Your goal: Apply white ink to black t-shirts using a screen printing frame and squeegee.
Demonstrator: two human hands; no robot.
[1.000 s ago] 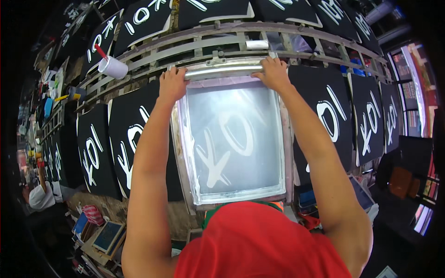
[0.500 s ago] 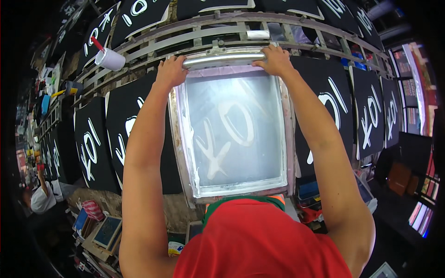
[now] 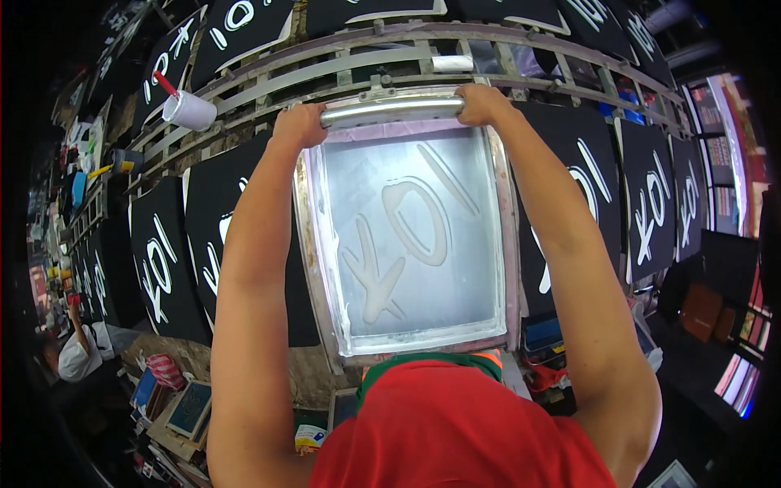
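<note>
A screen-printing frame (image 3: 493, 244) with a pale mesh (image 3: 358, 179) lies in front of me, on top of dark fabric. Large brush-style characters show grey through the mesh. Across its far end runs a shiny silver metal bar (image 3: 390, 111). My left hand (image 3: 299, 124) is closed round the left end of this bar, by the frame's far left corner. At the other end, my right hand (image 3: 482, 106) is closed round it too. Both hands partly hide the frame's far corners.
Black printed fabric panels (image 3: 647, 187) lie on both sides and beyond the rail. A ladder-like metal rail (image 3: 342, 61) crosses behind the frame. A white tub (image 3: 191, 111) with a red handle rests on it at left. At far left, another person (image 3: 77, 354) is visible.
My fingers have curled in more tightly at the bar's ends. The frame's near edge sits slightly closer to me, and the characters in the mesh have turned from whitish to grey.
</note>
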